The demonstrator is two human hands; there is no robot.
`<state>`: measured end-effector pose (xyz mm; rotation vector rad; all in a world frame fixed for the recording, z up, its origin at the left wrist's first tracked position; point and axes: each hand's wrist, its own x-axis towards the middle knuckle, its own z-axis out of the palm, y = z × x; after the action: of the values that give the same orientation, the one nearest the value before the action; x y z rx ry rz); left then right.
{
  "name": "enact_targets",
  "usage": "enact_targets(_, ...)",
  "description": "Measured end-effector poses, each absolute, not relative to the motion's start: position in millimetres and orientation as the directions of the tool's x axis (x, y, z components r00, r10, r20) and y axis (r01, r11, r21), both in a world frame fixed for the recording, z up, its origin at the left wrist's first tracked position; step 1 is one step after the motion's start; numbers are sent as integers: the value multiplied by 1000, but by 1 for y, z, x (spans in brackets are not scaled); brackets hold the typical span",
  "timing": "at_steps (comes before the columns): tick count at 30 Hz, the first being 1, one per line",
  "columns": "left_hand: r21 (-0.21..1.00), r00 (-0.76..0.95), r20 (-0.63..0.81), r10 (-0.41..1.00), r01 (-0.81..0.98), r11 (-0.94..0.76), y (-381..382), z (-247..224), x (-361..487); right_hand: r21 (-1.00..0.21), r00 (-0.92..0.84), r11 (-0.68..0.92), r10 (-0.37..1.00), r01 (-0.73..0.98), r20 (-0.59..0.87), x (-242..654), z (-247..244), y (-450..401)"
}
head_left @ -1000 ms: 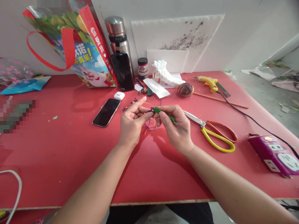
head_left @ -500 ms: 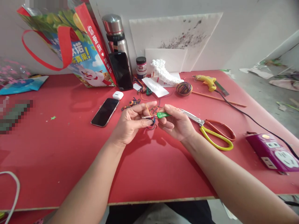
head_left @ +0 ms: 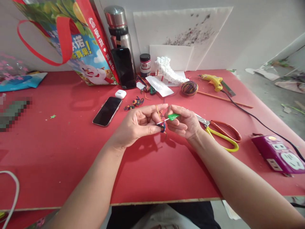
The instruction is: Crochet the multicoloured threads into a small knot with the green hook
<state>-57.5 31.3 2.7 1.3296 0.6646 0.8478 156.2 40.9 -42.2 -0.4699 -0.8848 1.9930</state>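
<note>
Between thumb and fingers, my left hand [head_left: 140,125] pinches a small dark multicoloured crochet piece [head_left: 163,128]. A strand of orange yarn [head_left: 158,112] runs over its raised index finger. My right hand [head_left: 183,121] grips the green handle of a crochet hook [head_left: 173,116]. The thin metal shaft points left and its tip is at the crochet piece; whether a loop sits on it is too small to tell. Beyond my hands lies a multicoloured ball of yarn [head_left: 189,88]. Another crocheted piece [head_left: 134,103] rests on the table past my left hand.
Scissors [head_left: 221,133] with red and yellow handles lie by my right forearm. A phone [head_left: 107,111] and white earbud case [head_left: 120,94] are at left. Farther back stand a bag [head_left: 95,47], flask [head_left: 119,31] and jar [head_left: 145,65]. A glue gun [head_left: 212,81] and purple power socket [head_left: 278,152] are right.
Both hands have shifted slightly right with the crochet piece and hook. The hook has tilted, its handle now higher than its tip. The view has tipped down a little.
</note>
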Motion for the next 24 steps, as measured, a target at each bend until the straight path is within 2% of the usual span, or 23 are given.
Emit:
enact_targets(3,990,570,54,820,-141,33,31,5,-57,-729,-554,-367,832,-578,21,158,-44,42)
enact_targets(7,995,603,66,795,-101,-6,29,9,-57,-774,-556,-340,831,-533,18,163,-43,43)
enact_targets(14,997,663,55,746,-73,-8,29,9,-57,-852,-542,-351,835,-389,-96,174,-31,44)
enact_targets(19,996,685,85,724,-47,-72,29,10,-56,-887,-518,-315,849,-338,-105,180,-27,45)
enact_targets(24,998,688,64,723,-30,-60,30,8,-57,-887,-499,-319,858,-334,-120,184,-24,44)
